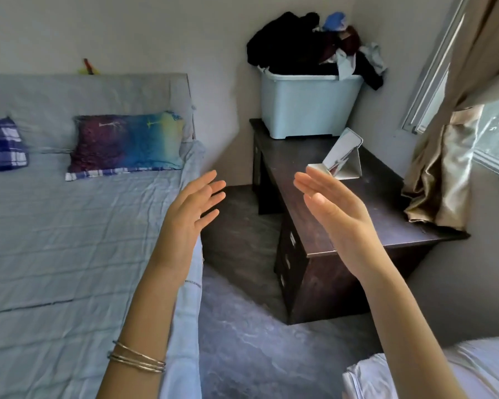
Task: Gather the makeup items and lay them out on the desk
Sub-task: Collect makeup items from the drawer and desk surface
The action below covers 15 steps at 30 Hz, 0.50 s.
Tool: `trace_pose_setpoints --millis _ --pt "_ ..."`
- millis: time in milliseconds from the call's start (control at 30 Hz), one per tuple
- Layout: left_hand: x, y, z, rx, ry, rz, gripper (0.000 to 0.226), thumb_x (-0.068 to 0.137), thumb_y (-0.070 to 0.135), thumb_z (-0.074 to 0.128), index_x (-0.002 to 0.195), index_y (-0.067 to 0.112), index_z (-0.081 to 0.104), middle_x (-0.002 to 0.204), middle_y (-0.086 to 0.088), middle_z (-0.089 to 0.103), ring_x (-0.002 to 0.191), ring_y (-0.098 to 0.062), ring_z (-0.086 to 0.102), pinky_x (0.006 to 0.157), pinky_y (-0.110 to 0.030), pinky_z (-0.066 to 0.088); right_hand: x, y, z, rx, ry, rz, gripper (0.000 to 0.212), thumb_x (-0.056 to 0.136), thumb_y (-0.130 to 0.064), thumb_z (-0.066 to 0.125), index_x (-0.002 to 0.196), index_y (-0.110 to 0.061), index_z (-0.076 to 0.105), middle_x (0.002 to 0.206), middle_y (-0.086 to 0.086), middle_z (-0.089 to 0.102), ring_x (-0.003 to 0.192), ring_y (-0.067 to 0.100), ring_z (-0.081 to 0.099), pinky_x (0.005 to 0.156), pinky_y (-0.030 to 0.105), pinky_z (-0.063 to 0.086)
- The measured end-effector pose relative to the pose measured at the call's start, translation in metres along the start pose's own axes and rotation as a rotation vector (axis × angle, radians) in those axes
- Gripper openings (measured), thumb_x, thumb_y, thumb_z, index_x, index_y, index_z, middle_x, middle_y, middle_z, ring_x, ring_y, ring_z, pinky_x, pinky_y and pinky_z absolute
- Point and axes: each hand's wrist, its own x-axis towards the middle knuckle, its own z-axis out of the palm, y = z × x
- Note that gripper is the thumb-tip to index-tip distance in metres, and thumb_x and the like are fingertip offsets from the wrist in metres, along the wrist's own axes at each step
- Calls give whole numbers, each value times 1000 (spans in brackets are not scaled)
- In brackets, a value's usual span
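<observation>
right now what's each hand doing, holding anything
Left hand: open, fingers straight and spread, holding nothing.
Right hand: open, fingers straight and together, holding nothing.

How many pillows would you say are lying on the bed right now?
2: a colourful pillow at the head of the bed, and a blue plaid pillow cut off by the left edge. Others may lie beyond it.

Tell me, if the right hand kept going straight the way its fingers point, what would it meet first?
Probably the small folding mirror standing on the dark desk. The right hand points up and left toward it, though from one view depth is hard to judge.
</observation>
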Motion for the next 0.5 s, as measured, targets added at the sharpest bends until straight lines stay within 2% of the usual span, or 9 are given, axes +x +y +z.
trace_pose_setpoints --millis 233,500 --pt "69 -23 2 18 48 1 36 78 39 49 112 34 60 116 10 67 113 -7 60 92 -27 44 68 43 -21 21 -42 12 46 85 -27 59 130 -24 53 129 -7 61 126 9 52 94 14 44" --pt "178 -17 30 40 91 58 36 76 39 49 111 34 59 118 8 65 113 -6 59 94 -26 45 188 59 -61 50 -95 -35 44 84 -26 58 128 -26 54 129 -7 61 125 8 52 101 16 42"
